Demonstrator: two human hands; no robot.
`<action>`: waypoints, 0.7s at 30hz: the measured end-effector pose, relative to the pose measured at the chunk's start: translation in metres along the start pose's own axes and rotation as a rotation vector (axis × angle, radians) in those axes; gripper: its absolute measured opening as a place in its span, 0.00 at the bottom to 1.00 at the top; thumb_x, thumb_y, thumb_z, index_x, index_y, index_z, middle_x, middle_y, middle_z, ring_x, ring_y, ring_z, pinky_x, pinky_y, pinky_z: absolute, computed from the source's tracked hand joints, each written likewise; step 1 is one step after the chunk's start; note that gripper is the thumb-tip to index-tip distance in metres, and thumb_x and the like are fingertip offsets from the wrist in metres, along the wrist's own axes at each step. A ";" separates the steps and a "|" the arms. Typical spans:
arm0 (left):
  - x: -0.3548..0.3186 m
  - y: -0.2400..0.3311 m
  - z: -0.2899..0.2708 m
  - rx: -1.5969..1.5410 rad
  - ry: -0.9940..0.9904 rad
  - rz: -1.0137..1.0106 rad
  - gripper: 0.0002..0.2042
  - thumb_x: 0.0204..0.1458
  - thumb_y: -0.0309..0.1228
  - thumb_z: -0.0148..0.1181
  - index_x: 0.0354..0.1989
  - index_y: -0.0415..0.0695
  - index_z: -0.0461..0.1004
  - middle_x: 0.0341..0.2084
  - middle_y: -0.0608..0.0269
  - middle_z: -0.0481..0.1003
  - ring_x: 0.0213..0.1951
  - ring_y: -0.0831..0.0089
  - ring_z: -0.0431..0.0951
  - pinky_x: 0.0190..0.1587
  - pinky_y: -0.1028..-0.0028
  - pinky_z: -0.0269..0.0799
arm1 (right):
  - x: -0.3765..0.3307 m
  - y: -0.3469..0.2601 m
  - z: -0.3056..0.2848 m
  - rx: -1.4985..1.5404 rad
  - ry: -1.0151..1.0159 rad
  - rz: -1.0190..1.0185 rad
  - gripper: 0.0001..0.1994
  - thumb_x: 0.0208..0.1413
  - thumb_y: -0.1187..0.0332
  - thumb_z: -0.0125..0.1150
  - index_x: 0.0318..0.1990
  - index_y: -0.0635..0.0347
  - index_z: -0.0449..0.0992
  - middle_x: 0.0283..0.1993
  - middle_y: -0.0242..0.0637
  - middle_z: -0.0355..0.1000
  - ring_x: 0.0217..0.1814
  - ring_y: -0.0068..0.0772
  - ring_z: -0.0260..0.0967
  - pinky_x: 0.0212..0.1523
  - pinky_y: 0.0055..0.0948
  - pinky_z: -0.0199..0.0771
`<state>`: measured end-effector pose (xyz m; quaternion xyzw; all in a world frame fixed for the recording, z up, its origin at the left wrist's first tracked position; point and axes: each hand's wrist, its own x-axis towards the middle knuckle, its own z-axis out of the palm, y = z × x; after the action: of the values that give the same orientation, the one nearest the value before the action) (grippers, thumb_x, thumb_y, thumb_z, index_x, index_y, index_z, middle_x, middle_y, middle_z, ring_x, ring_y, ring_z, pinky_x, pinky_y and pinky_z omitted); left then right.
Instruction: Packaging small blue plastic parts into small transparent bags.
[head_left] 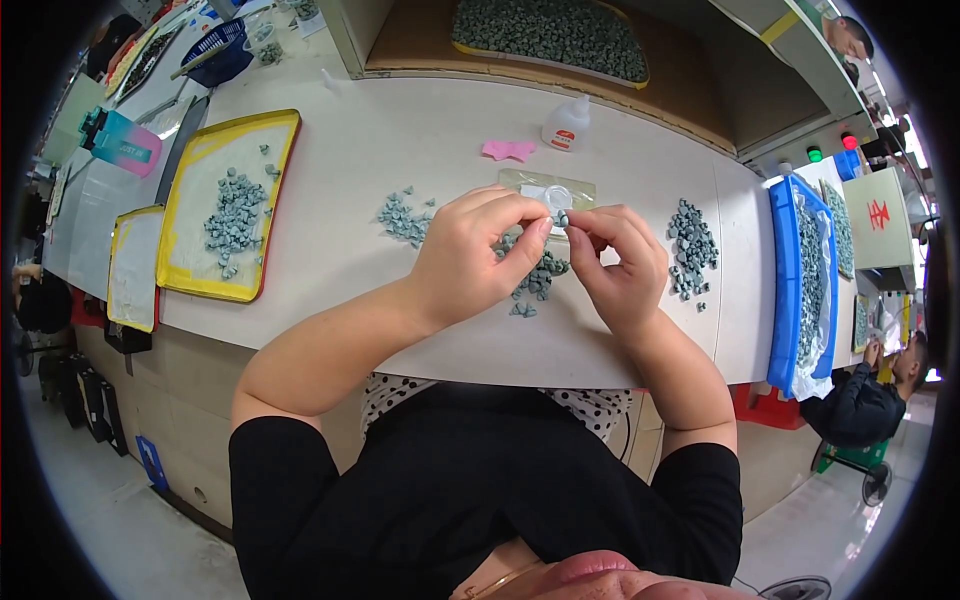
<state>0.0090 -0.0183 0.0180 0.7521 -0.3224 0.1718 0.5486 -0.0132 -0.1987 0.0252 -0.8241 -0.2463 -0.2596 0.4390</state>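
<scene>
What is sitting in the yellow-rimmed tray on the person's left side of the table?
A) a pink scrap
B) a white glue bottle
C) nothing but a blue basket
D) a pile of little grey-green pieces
D: the yellow-rimmed tray holds a loose pile of small grey-green pieces, while the white bottle and the pink scrap lie on the table top farther back, not in the tray.

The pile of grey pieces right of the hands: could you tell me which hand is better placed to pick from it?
Probably the right hand: the pile of grey pieces lies just beside it, while the left hand sits farther away, beyond it.
</scene>
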 end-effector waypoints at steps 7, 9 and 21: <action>0.000 0.007 0.008 0.080 -0.116 -0.022 0.01 0.48 0.23 0.59 0.28 0.39 0.75 0.20 0.61 0.72 0.22 0.69 0.70 0.25 0.73 0.66 | 0.007 0.010 -0.025 -0.183 -0.063 0.097 0.06 0.49 0.80 0.62 0.36 0.66 0.77 0.30 0.38 0.74 0.22 0.22 0.67 0.24 0.19 0.67; -0.005 0.004 0.014 0.174 -0.242 -0.020 0.03 0.46 0.25 0.59 0.25 0.40 0.72 0.19 0.61 0.72 0.23 0.64 0.72 0.26 0.68 0.69 | 0.009 0.032 -0.049 -0.412 -0.128 0.263 0.06 0.51 0.75 0.62 0.37 0.65 0.78 0.32 0.41 0.74 0.24 0.29 0.70 0.27 0.24 0.71; -0.008 -0.005 -0.009 0.424 -0.396 -0.115 0.04 0.45 0.28 0.60 0.25 0.41 0.72 0.21 0.59 0.72 0.26 0.62 0.74 0.28 0.66 0.71 | 0.012 0.045 -0.077 -0.690 -0.456 0.695 0.09 0.45 0.77 0.62 0.35 0.68 0.77 0.33 0.48 0.75 0.32 0.44 0.73 0.37 0.33 0.72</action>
<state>0.0074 -0.0061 0.0122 0.8858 -0.3369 0.0541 0.3147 0.0084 -0.2848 0.0435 -0.9888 0.0513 0.0205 0.1383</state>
